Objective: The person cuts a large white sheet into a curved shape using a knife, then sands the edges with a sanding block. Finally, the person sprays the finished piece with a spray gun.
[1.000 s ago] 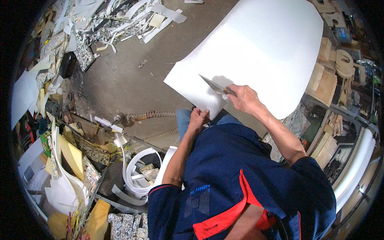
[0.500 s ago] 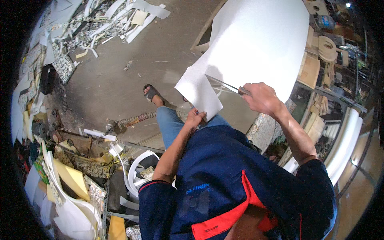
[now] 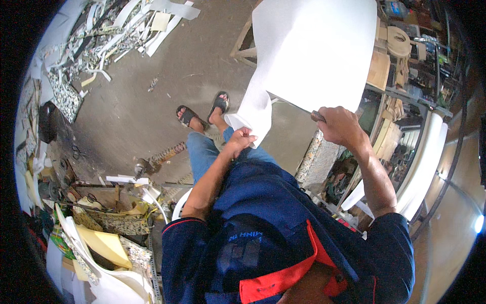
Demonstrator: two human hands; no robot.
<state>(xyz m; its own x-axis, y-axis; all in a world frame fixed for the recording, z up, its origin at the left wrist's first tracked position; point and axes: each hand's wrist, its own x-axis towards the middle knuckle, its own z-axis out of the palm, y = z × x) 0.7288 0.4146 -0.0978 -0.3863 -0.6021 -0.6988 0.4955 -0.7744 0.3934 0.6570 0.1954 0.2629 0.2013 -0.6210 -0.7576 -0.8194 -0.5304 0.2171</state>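
Grey-brown floor point(image 3: 136, 121) lies between a heap of scraps point(image 3: 109, 38) and a crowded shelf point(image 3: 439, 109) (a light point(image 3: 479, 223) glows far right).

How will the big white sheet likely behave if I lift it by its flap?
The white sheet is probably bendy rather than stiff: its narrow flap curls at the left hand. It may be light for its size, looking thin at its edge. Pulled hard, it might tear where the flap joins the rest, near the knife.

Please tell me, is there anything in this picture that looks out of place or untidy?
Yes. White strips and speckled pieces lie tangled on the floor at upper left, overlapping in many directions, which looks untidy.
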